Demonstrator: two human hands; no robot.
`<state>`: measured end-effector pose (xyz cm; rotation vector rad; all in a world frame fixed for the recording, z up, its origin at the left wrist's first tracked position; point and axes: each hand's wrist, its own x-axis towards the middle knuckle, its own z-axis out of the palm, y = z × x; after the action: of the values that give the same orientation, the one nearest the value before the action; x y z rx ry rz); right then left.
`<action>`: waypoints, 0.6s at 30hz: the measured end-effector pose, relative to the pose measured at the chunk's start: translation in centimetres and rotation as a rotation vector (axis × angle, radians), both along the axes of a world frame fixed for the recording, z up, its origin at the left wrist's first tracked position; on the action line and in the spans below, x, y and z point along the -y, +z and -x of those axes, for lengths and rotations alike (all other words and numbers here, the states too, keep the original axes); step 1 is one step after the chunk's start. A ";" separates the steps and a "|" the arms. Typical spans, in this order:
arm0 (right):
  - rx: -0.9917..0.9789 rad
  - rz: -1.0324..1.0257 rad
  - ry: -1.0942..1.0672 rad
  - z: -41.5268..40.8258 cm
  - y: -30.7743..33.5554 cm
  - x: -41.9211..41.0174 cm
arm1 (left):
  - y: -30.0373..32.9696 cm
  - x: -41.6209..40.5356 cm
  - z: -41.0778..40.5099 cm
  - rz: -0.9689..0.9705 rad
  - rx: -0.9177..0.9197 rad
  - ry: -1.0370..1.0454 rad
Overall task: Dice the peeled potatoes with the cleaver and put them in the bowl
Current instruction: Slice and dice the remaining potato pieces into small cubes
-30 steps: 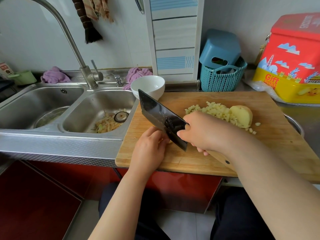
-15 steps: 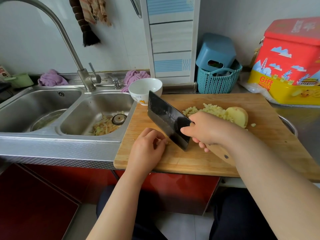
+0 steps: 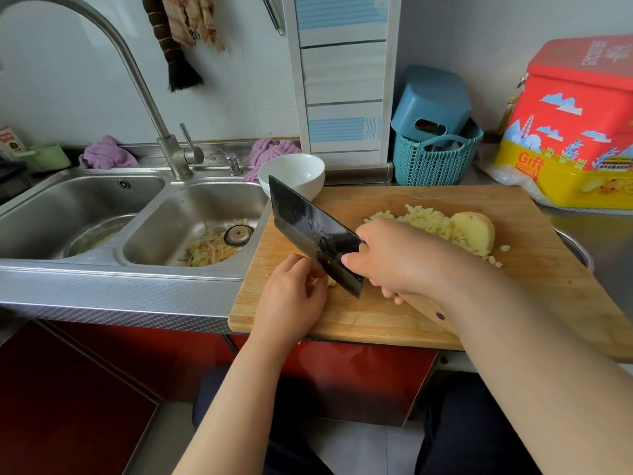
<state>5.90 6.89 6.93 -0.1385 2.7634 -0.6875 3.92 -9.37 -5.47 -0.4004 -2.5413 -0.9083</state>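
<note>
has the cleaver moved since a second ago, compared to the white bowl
Yes. The cleaver tip has swung back up toward the white bowl after dipping lower on the board.

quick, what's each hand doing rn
Left hand: fingers curled on a small potato piece at the cleaver's edge, mostly hidden.
Right hand: grips the cleaver by its handle, blade on the cutting board.

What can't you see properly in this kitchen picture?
All in the head view:
- The potato piece being cut: the left hand and the cleaver hide nearly all of it.
- The cleaver's handle: the right hand wraps most of it.
- The metal bowl at the right: mostly under the cutting board.
- The white bowl: its bottom sits behind the rim and the blade tip.
- The red tin: cut off by the right edge.
</note>
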 end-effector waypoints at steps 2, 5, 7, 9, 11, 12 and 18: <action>0.012 -0.018 -0.004 0.1 -0.3 0.4 | -0.1 0.0 0.0 0.021 -0.011 0.004; 0.037 -0.077 0.002 0.0 -0.9 1.2 | 0.0 0.1 0.0 0.051 -0.022 0.000; 0.051 -0.092 -0.005 0.3 -1.1 1.4 | 0.0 0.2 0.0 0.053 -0.022 0.003; 0.067 -0.059 -0.026 0.8 -1.3 1.1 | 0.0 0.2 0.0 0.044 -0.017 -0.001; 0.081 0.017 -0.064 1.1 -1.5 0.3 | -0.1 0.2 -0.1 0.019 -0.007 -0.008; 0.079 0.049 -0.081 1.2 -1.7 -0.1 | 0.0 0.2 -0.1 0.000 0.003 -0.008; 0.008 0.094 -0.104 0.2 -1.1 -1.3 | 0.4 0.7 -0.3 -0.158 0.032 0.021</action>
<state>5.68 8.19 5.84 -0.0111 2.7476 -0.8436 4.25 -10.05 -5.11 -0.3133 -2.4745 -1.1070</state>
